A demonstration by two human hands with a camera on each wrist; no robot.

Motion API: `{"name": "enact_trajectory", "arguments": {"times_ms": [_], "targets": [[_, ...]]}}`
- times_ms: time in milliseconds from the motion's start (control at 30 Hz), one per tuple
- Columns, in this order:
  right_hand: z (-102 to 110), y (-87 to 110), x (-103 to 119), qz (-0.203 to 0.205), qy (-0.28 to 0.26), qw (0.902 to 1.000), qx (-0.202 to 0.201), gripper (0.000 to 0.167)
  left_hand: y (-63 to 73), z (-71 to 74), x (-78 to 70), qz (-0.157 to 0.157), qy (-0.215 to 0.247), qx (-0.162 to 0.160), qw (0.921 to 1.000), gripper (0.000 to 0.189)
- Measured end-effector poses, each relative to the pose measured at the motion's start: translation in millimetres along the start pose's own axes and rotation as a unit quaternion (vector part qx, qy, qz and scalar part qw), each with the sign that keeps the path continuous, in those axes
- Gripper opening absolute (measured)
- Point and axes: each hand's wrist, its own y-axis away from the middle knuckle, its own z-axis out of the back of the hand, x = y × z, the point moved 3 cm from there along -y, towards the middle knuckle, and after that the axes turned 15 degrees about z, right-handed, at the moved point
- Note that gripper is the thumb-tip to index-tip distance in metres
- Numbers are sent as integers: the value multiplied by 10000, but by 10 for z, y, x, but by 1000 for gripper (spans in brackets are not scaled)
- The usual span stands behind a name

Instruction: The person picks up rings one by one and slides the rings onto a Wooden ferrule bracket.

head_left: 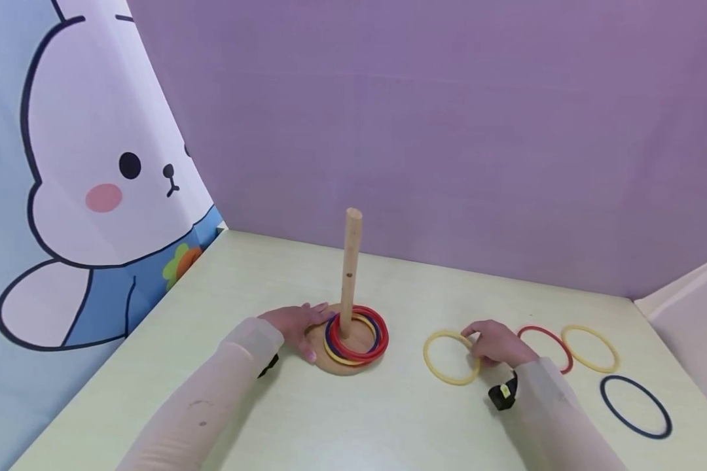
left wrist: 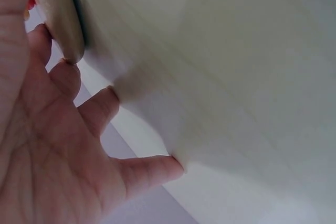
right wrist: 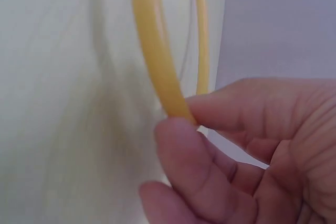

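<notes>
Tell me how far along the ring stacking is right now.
Partly done. Several rings, red, blue and yellow, already sit around the peg on the wooden base. The left hand rests on that base. The right hand pinches a yellow ring on the table. Left: a red ring, another yellow one and a blue ring.

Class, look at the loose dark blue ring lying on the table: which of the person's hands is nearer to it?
The right hand. It pinches a yellow ring just left of the dark blue ring; the left hand rests on the wooden base, much farther left.
</notes>
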Motion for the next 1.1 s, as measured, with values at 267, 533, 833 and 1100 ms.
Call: {"name": "enact_trajectory", "arguments": {"times_ms": [267, 533, 833, 1100], "targets": [[88, 79, 76, 121, -226, 9997, -53, 36, 0, 9, -37, -105, 17, 58, 9999, 97], [178, 101, 201, 275, -100, 9996, -45, 36, -6, 7, -36, 18, 5, 73, 10000, 98], [338, 44, 456, 355, -504, 9981, 62, 41, -8, 14, 32, -11, 22, 41, 10000, 98], [567, 74, 632, 584, -391, 9975, 77, 46, 21, 25, -15, 126, 38, 103, 9999, 96]]}}
